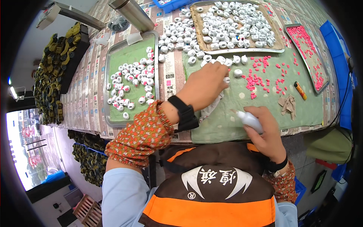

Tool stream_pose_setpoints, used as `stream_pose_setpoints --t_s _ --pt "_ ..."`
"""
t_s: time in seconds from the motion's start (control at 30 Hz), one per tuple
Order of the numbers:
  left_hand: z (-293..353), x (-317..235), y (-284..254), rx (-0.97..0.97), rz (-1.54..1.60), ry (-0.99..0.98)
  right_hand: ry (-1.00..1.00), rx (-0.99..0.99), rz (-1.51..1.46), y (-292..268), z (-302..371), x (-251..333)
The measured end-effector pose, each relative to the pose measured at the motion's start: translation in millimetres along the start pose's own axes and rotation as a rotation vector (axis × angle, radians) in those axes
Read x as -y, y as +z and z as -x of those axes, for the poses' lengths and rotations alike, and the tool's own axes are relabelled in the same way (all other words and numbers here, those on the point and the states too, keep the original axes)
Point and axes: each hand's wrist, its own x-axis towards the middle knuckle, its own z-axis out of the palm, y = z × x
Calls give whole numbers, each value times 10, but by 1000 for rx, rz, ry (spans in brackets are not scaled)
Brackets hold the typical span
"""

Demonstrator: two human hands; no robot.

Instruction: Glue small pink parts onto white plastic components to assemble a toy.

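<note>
Two hands of mine reach over the table [172, 77] in the head view, the only one there is. In my right hand [267, 130] the grip is wrapped around a small pale squeeze bottle [253, 122], tilted, its thin nozzle pointing up and to the left, above the green cloth [223, 131]. My left hand [208, 85] is farther forward, fingers bent downward, and a white piece [226, 80] peeps out beside the fingertips; I cannot tell whether that grip is pinched on it or only touching it. A crumpled pale rag [212, 107] lies partly under my left hand and wrist.

Just right of my left fingers, a single white piece sits alone on the cloth, with loose pink bits [257, 80] scattered farther right. Beyond my fingers is the big tray [280, 50], heaped with more white pieces, and others spill onto the table along its left side and near edge. On my left, a green-lined tray [107, 77] holds spread-out white pieces, many showing pink. At far right a narrow tray [320, 91] carries more pink bits. Near it lie an orange-and-black tube [300, 91] and a crumpled tan cloth [288, 105]. A metal flask [134, 15] stands behind the green-lined tray.
</note>
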Motion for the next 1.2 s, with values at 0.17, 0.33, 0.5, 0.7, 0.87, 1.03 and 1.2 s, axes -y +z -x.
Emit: stream_pose_setpoints --t_s 0.17,0.33,0.5,0.7,0.87,1.03,1.2 --pt "301 -166 -301 56 656 -313 -14 -181 -113 -58 91 133" --pt "684 -463 -453 95 1100 -604 -223 -213 -76 -61 -6 345" --pt "929 -552 -400 23 1205 -675 -340 -192 -17 65 -98 420" --pt "1025 -570 -326 51 1192 -690 -339 -148 41 88 -91 441" --pt "1035 -599 -305 51 1199 -689 -326 -117 65 125 -93 417" --pt "1078 -562 -292 78 1248 -715 -297 -93 73 133 -91 395" --pt "1154 -488 -329 82 1322 -809 -74 -150 -95 78 -64 332"
